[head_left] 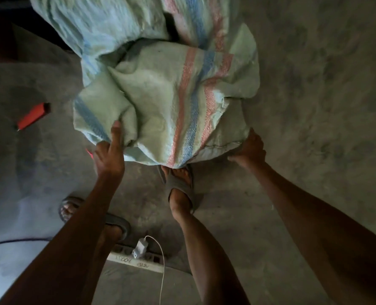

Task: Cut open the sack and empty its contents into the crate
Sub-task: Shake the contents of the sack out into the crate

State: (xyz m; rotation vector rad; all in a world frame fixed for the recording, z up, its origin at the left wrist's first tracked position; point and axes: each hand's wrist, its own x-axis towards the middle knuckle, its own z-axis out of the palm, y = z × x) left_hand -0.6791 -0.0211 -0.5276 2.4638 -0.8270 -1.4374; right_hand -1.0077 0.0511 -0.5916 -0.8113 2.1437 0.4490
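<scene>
Across the centre and top of the frame lies the sack [165, 89], a pale green woven bag with pink and blue stripes, slumped on the concrete floor [314, 84] and running out of view at the top edge. You have both hands on its near end. Your left hand [108, 154] sits at the lower-left corner, forefinger stretched up along the fabric and the other fingers curled round a fold. Your right hand [249, 150] grips the lower-right corner beside the stitched seam, fingers tucked underneath, so I cannot tell how tightly they close. Your right foot [178, 183] is just under the sack's edge.

By the look of it, little is done: no cut shows, the seam appears intact, nothing has spilled, and no crate is in view. An orange cutter-like tool [33, 116] lies well apart at middle left. Cutting and emptying both remain.
</scene>
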